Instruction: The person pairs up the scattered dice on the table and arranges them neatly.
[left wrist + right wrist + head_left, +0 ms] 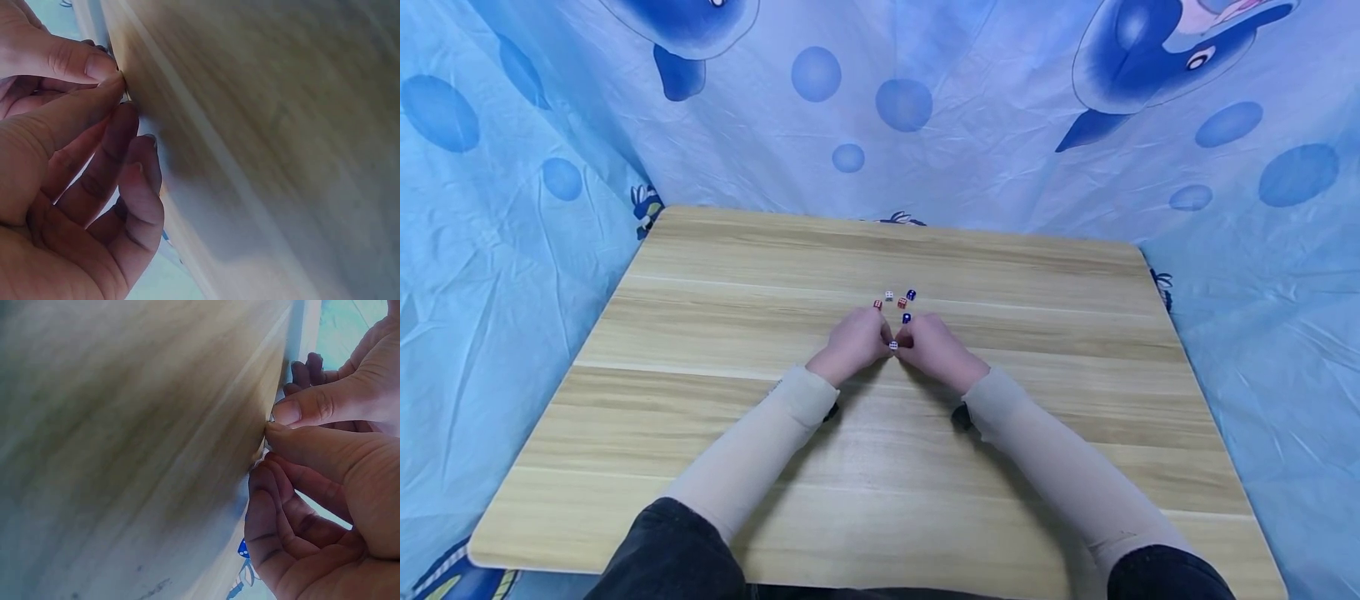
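Note:
Near the middle of the table, my left hand and right hand meet fingertip to fingertip around a small pale die with dark spots. Thumb and fingers of each hand pinch at it. In both wrist views the fingertips hide most of this die. Just beyond the hands lie a blue die, two red dice, a white die and a second blue die. One of the red dice sits right by the left knuckles. The right wrist view shows a blue die beyond the curled fingers.
The wood-grain table has rounded corners. A blue curtain printed with dolphins and bubbles hangs around its back and sides. Dark bands or devices show under the wrists.

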`<state>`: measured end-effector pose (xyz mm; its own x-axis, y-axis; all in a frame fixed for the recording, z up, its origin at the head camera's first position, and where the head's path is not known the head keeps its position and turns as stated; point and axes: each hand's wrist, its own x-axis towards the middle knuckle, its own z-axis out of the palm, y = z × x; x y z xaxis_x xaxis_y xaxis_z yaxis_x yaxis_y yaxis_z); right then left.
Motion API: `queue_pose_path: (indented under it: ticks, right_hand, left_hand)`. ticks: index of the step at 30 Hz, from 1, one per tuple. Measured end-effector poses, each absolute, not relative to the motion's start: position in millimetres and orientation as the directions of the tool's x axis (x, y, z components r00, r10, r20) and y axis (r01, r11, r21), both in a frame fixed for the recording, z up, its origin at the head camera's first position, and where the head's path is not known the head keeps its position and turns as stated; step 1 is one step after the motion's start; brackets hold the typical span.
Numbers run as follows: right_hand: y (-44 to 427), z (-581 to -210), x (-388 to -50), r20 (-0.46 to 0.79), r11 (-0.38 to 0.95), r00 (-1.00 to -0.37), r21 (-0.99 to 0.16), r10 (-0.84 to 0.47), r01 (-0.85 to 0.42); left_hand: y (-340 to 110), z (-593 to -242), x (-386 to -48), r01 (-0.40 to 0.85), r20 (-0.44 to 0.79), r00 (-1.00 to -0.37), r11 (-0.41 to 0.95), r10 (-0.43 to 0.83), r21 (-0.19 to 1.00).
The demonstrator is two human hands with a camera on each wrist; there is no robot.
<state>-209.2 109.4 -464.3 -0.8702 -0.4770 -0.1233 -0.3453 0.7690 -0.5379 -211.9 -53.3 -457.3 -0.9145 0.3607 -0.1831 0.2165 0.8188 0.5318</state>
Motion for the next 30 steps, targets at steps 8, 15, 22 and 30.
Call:
queue_pose_path:
  ticks: [8,15,22,30]
  right_hand:
    - [114.5,-464.9,-212.4,-0.123,0.748,-0.868,-0.574,-0.481,-0.333]
    - [123.5,-455.7,-222.8,-0.108,0.726,-0.893,-0.628,-0.437,-0.28]
    - [123.7,-442.3,-244.5,-0.113,0.717,-0.915,-0.661,-0.387,-0.222]
    - [112.8,-442.3,-273.5,-0.118,0.754,-0.921,-0.616,-0.372,-0.226]
  left_hand:
    - [-53.6,-456.5,-213.4,0.226,-0.18,-0.914,0.825,0.364,0.518]
    - [-52.2,-454.6,-212.2,0.221,-0.183,-0.917,0.834,0.354,0.505]
    - [-53.6,-456.6,-212.4,0.219,-0.182,-0.919,0.836,0.35,0.502]
    - [-54.8,-459.0,-211.6,0.244,-0.146,-0.92,0.823,0.364,0.512]
